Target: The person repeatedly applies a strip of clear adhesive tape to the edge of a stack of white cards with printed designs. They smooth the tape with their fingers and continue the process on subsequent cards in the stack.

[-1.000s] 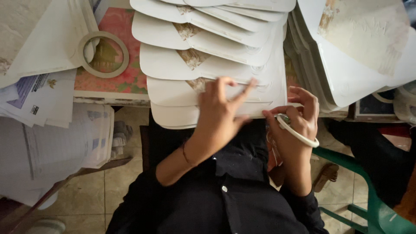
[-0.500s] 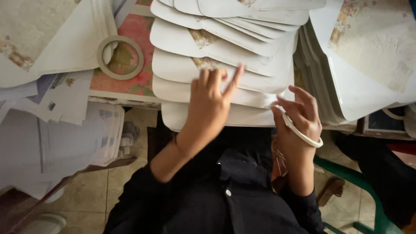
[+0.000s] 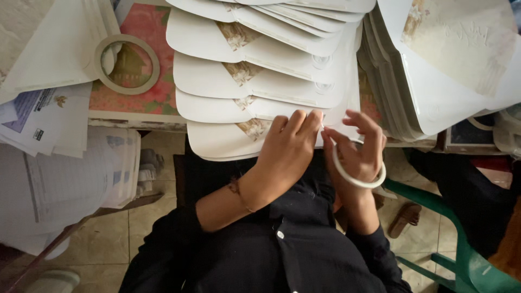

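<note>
A fanned row of white card envelopes [image 3: 239,87] with beige printed flaps lies overlapping on the table in front of me. My left hand [image 3: 286,154] rests on the nearest envelope [image 3: 222,138], fingertips pinched together at its right part. My right hand [image 3: 358,149] holds a thin white tape roll [image 3: 355,179] looped against the palm, and its fingertips meet those of the left hand. A thin strip seems to run between the two hands, too small to tell clearly.
A larger tape ring [image 3: 127,64] lies on the floral tablecloth [image 3: 152,97] at the left. Stacks of white envelopes [image 3: 434,81] stand at the right and printed sheets [image 3: 49,125] at the left. A green plastic chair [image 3: 467,255] is at the lower right.
My left hand has drawn its spread fingers together and shifted right to meet the right hand's fingertips. The view has shifted a little.
</note>
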